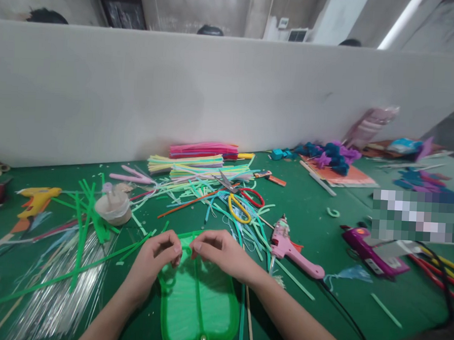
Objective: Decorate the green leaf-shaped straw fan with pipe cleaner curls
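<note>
Green fan (pixel 199 300) lay flat on the table (pixel 316 210), right in front. Left hand (pixel 154 260) & right hand (pixel 218 251) both pinched its top edge, fingers closed tight on it. Looked light, thin & bendy, prob easy to tear; best held by the thicker rim

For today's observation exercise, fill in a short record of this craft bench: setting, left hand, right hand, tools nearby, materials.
setting: green table with a white partition behind it
left hand: pinching the top edge of the green fan-shaped piece
right hand: pinching the same edge, close beside the left
tools nearby: pink glue gun, yellow glue gun, scissors
materials: coloured strips
</note>
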`<state>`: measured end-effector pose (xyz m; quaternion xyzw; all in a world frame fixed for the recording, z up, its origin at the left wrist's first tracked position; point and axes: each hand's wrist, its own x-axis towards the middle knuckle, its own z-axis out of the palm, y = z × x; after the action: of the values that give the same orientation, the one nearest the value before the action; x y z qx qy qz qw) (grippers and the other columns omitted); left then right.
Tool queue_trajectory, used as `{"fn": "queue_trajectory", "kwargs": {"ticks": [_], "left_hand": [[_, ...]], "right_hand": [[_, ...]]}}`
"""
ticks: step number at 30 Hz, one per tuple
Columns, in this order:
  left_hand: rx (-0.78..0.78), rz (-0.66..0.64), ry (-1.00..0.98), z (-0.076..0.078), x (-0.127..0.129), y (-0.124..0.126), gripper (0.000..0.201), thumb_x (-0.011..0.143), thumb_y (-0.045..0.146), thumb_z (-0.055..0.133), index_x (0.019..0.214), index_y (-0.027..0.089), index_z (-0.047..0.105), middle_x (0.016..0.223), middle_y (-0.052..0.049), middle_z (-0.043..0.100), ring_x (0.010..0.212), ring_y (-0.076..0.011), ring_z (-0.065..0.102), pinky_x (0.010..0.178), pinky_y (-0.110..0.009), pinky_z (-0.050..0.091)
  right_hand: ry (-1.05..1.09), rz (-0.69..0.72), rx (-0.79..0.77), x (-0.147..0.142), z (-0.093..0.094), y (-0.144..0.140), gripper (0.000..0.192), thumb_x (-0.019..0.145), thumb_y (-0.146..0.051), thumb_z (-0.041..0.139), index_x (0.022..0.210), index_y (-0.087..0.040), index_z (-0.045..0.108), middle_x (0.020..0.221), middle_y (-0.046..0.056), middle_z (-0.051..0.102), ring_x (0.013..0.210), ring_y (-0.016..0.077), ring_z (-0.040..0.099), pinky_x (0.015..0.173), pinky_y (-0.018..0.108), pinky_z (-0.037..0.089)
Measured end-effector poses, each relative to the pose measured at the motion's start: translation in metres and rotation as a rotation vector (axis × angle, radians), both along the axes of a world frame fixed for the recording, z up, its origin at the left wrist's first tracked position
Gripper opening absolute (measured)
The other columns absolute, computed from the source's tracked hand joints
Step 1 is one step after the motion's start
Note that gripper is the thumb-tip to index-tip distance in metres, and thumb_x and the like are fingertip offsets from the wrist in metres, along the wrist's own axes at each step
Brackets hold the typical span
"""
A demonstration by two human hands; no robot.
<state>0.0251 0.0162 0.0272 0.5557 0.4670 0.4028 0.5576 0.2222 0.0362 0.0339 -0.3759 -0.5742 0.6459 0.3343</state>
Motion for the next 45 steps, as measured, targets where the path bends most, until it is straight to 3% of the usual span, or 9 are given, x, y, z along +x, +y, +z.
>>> {"fn": "queue_trajectory", "kwargs": {"ticks": [6, 12, 17, 25, 28, 32, 37, 41, 45], "left_hand": [[-0.016, -0.064, 0.048, -0.001, 0.005, -0.001, 0.023, 0.085, 0.035, 0.060, 0.069, 0.018, 0.056, 0.060, 0.004, 0.050, 0.060, -0.0120, 0.045, 0.059, -0.024, 0.032], [0.007, -0.090, 0.131, 0.004, 0.007, -0.002, 0.024, 0.084, 0.035, 0.061, 0.067, 0.018, 0.055, 0.062, 0.004, 0.047, 0.061, -0.0117, 0.042, 0.059, -0.024, 0.032], [0.014, -0.040, 0.143, 0.001, 0.007, -0.003, 0.026, 0.086, 0.038, 0.059, 0.068, 0.019, 0.055, 0.062, 0.005, 0.047, 0.061, -0.0121, 0.041, 0.058, -0.024, 0.032], [0.089, 0.055, 0.090, -0.002, 0.018, -0.009, 0.028, 0.086, 0.041, 0.063, 0.072, 0.018, 0.060, 0.069, 0.002, 0.057, 0.067, -0.0134, 0.050, 0.065, -0.023, 0.038], [0.091, 0.092, 0.072, -0.004, 0.018, -0.009, 0.026, 0.087, 0.040, 0.062, 0.074, 0.018, 0.061, 0.070, 0.002, 0.059, 0.068, -0.0133, 0.052, 0.066, -0.023, 0.038], [0.053, 0.095, -0.023, -0.008, 0.013, -0.007, 0.024, 0.088, 0.038, 0.062, 0.074, 0.019, 0.059, 0.069, 0.003, 0.058, 0.068, -0.0131, 0.053, 0.067, -0.023, 0.040], [-0.037, -0.011, -0.089, -0.009, 0.010, -0.005, 0.025, 0.086, 0.035, 0.064, 0.069, 0.018, 0.057, 0.063, 0.003, 0.055, 0.062, -0.0121, 0.050, 0.061, -0.022, 0.039], [-0.049, -0.004, -0.021, -0.008, 0.014, -0.003, 0.025, 0.086, 0.036, 0.062, 0.070, 0.018, 0.057, 0.061, 0.004, 0.053, 0.060, -0.0116, 0.049, 0.060, -0.022, 0.038], [-0.002, 0.066, 0.094, -0.007, 0.015, -0.002, 0.025, 0.089, 0.041, 0.059, 0.076, 0.019, 0.059, 0.063, 0.004, 0.054, 0.061, -0.0123, 0.051, 0.062, -0.023, 0.040]], "right_hand": [[0.021, 0.077, -0.033, 0.000, -0.003, 0.000, 0.023, 0.069, -0.034, 0.078, 0.071, -0.014, 0.066, 0.061, -0.004, 0.056, 0.057, 0.0076, 0.045, 0.057, 0.021, 0.036], [-0.062, 0.163, 0.038, 0.004, -0.007, 0.000, 0.011, 0.070, -0.021, 0.073, 0.070, -0.015, 0.064, 0.055, -0.008, 0.047, 0.052, 0.0061, 0.038, 0.051, 0.020, 0.031], [-0.078, 0.003, 0.068, -0.001, -0.006, -0.001, 0.010, 0.075, -0.023, 0.066, 0.072, -0.014, 0.062, 0.058, -0.006, 0.047, 0.054, 0.0070, 0.037, 0.052, 0.021, 0.030], [0.196, -0.226, 0.014, -0.018, -0.009, -0.007, 0.035, 0.073, -0.048, 0.074, 0.076, -0.016, 0.061, 0.068, -0.001, 0.059, 0.062, 0.0116, 0.052, 0.061, 0.025, 0.041], [0.204, -0.190, -0.005, -0.014, -0.008, -0.005, 0.038, 0.073, -0.051, 0.074, 0.074, -0.015, 0.063, 0.067, -0.001, 0.060, 0.062, 0.0111, 0.052, 0.061, 0.025, 0.041], [0.078, -0.122, 0.005, 0.000, -0.003, 0.002, 0.041, 0.084, -0.054, 0.062, 0.080, -0.014, 0.069, 0.069, 0.000, 0.061, 0.055, 0.0078, 0.042, 0.052, 0.022, 0.032], [0.010, -0.028, 0.004, 0.006, 0.000, 0.002, 0.034, 0.083, -0.048, 0.066, 0.080, -0.014, 0.067, 0.066, -0.003, 0.056, 0.056, 0.0071, 0.041, 0.053, 0.022, 0.031], [-0.037, 0.058, 0.022, 0.005, -0.005, 0.000, 0.026, 0.080, -0.039, 0.069, 0.077, -0.014, 0.063, 0.061, -0.005, 0.052, 0.057, 0.0077, 0.042, 0.054, 0.021, 0.031], [-0.056, 0.016, 0.072, 0.005, -0.007, 0.002, 0.023, 0.079, -0.036, 0.069, 0.075, -0.014, 0.061, 0.061, -0.005, 0.051, 0.058, 0.0083, 0.043, 0.055, 0.022, 0.032]]}}
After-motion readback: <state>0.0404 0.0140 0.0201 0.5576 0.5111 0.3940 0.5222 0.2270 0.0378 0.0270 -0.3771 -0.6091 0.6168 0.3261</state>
